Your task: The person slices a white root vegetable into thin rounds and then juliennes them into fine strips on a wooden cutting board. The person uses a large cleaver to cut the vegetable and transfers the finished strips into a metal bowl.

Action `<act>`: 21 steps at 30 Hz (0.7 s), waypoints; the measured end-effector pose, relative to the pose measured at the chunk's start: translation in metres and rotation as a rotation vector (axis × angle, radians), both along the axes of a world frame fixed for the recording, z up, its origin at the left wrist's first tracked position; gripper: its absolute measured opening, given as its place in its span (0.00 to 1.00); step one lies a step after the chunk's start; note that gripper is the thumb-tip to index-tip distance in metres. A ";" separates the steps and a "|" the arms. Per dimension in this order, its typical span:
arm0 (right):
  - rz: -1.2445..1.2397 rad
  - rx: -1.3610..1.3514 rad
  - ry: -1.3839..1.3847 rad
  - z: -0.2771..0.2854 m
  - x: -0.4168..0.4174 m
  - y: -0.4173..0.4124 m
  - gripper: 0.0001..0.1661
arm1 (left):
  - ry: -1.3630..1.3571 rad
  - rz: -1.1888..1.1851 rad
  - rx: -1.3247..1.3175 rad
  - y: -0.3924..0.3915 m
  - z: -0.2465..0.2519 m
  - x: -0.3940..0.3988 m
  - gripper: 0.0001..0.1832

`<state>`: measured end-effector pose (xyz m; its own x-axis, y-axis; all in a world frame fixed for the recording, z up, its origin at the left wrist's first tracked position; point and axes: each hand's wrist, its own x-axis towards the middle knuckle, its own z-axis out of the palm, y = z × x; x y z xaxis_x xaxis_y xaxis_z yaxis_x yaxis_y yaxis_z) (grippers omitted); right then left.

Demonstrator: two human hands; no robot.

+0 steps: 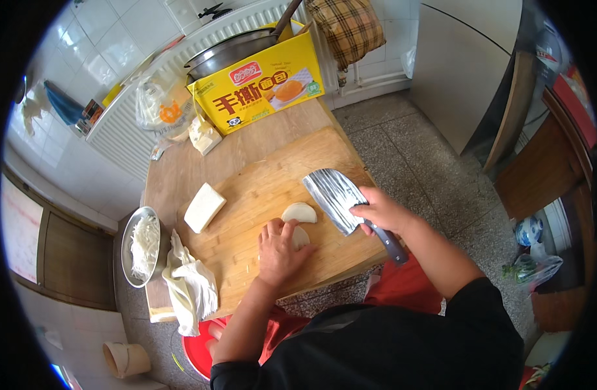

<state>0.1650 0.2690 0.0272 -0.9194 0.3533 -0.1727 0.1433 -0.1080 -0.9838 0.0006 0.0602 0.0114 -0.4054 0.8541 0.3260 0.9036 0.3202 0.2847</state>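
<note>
My right hand (384, 212) grips the dark handle of a cleaver (335, 197), its broad blade held at the right side of a wooden cutting board (259, 170). Flat on the board, my left hand (281, 248) rests its fingers on a round white slice (300, 239), perhaps radish, partly hidden by the hand. A second white slice (299, 212) lies just above the fingertips, cut side not clear. Farther left on the board's edge sits a white block (204, 207), which looks like tofu.
At the table's left edge stand a metal bowl of white shreds (145, 248) and a crumpled white cloth (193, 287). A yellow cardboard box (264, 85) holding metal pans, a plastic bag (162, 105) and a wrapped pale block (204, 136) occupy the far end. A red bucket (196, 348) is below.
</note>
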 end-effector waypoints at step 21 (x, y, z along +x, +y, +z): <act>0.334 0.942 -0.206 0.048 -0.040 -0.030 0.13 | 0.104 0.011 -0.093 -0.035 -0.017 -0.006 0.37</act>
